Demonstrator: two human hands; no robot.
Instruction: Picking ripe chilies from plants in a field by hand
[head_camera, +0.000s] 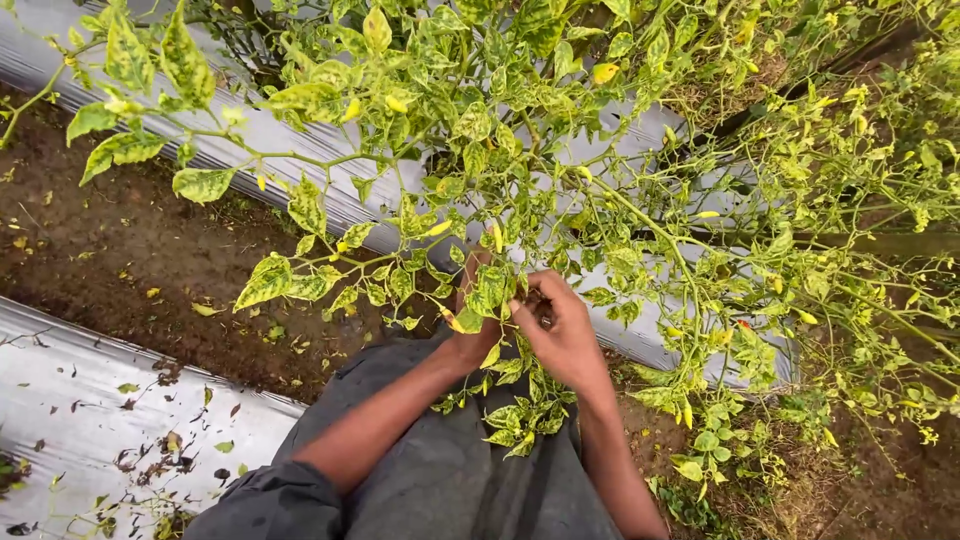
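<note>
Pepper plant: a bushy chilli plant with mottled yellow-green leaves (480, 150) fills the upper middle and right of the view, rooted in the silver-covered bed and leaning towards the person.
Peppers: small pale-yellow pointed chillies (497, 236) hang among the leaves, some just above the hands.
Right hand (560, 335): fingers curled inward and pinched on something small amid the leaves — what exactly is hidden.
Left hand (478, 330): mostly behind a mottled leaf; whether its fingers are closed or loose cannot be told.
Hands together: touching or nearly so, at the lower middle of the plant.
Clothing: a dark grey garment (440, 480) lies below the forearms.
Ground: a strip of shiny silver plastic mulch sheet (250, 140) runs under the plant — brown bare soil (150, 260) lies beside it.
</note>
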